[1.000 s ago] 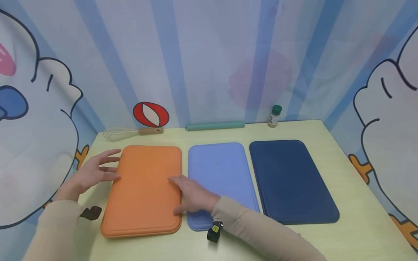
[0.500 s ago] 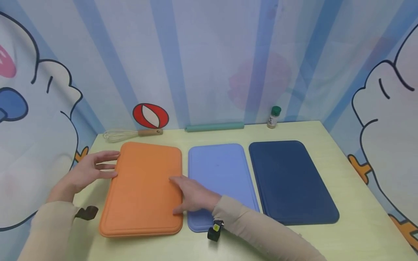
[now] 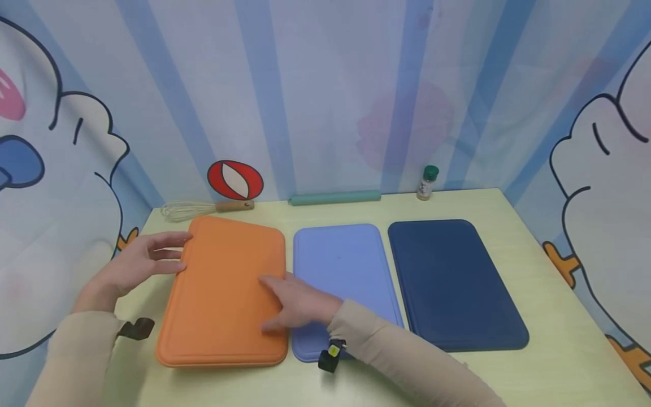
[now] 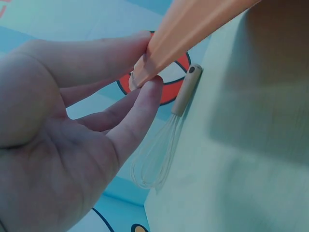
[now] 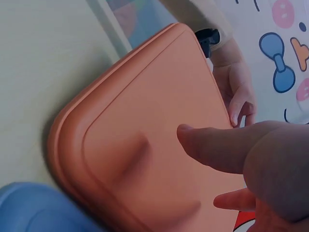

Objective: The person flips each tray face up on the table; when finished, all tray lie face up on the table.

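Note:
An orange rectangular board (image 3: 224,311) with rounded corners lies tilted at the left of the table, its left side raised and its right side low. My left hand (image 3: 139,263) pinches the raised left edge; in the left wrist view a finger (image 4: 104,55) lies along one face of that edge and another fingertip presses the opposite face. Over the board's right part is my right hand (image 3: 300,302), fingers and thumb spread. The right wrist view shows the thumb (image 5: 217,145) above the orange surface, its shadow lying apart from it. Beside the orange board, partly under my right forearm, lies a light blue board (image 3: 338,260).
A dark blue board (image 3: 458,288) lies flat at the right of the pale yellow table (image 3: 554,316). Along the back edge are a whisk (image 3: 208,209), a green rolling pin (image 3: 334,197) and a small green-capped bottle (image 3: 427,183). A printed curtain (image 3: 335,85) stands behind them.
The orange board's left edge, held by my left hand, has risen, tilting the board more. My right hand has shifted slightly left over its surface. The other boards have stayed put.

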Demonstrator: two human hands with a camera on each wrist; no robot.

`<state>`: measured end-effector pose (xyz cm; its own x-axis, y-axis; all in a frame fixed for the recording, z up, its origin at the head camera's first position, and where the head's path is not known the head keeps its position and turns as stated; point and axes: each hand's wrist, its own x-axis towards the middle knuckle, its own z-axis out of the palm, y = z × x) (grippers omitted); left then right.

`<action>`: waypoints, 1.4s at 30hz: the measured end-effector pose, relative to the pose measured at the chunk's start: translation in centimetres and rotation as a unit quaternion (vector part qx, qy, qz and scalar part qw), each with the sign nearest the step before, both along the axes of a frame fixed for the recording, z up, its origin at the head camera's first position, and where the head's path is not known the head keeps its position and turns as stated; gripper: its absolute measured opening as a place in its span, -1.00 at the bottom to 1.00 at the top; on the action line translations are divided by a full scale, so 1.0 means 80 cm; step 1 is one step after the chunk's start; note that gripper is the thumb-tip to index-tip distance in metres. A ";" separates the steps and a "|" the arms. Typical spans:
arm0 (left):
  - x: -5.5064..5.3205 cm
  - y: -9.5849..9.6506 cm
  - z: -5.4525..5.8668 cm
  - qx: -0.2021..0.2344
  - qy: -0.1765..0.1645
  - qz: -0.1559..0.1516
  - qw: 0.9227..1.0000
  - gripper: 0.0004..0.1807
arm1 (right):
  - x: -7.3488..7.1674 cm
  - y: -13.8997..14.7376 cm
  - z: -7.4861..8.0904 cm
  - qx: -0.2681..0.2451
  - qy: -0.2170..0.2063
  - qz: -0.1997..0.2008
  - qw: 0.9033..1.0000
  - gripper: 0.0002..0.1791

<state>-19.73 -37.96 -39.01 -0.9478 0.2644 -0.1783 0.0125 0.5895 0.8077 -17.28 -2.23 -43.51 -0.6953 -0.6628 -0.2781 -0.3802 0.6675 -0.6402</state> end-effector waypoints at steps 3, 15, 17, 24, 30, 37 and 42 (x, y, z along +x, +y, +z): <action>0.000 0.005 0.005 0.003 0.005 -0.004 1.000 -0.20 | 0.003 -0.003 0.013 -0.011 0.002 0.005 1.000 0.01; 0.002 0.028 0.029 0.033 0.021 -0.008 0.999 -0.20 | 0.000 -0.025 0.057 -0.142 0.022 0.045 0.989 -0.18; 0.002 0.032 0.032 0.034 0.021 -0.008 0.999 -0.21 | 0.000 -0.028 0.061 -0.163 0.020 0.044 0.985 -0.21; 0.002 0.043 0.043 0.028 0.030 -0.013 0.999 -0.22 | 0.009 -0.037 0.077 -0.187 0.017 0.031 0.982 -0.26; 0.001 0.053 0.048 0.020 0.052 -0.012 0.998 -0.23 | 0.014 -0.043 0.086 -0.182 0.011 0.019 0.983 -0.25; 0.001 0.064 0.052 0.028 0.079 -0.009 0.996 -0.28 | 0.018 -0.045 0.093 -0.174 0.015 0.027 0.984 -0.23; -0.002 0.072 0.055 0.027 0.091 -0.006 0.995 -0.29 | 0.022 -0.045 0.098 -0.170 0.011 0.036 0.985 -0.23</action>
<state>-19.87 -32.19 -34.62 -0.9599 0.2801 0.0103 0.1676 0.5442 0.8220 -15.51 -5.81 -35.69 -0.6466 -0.7627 -0.0164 -0.4355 0.3867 -0.8129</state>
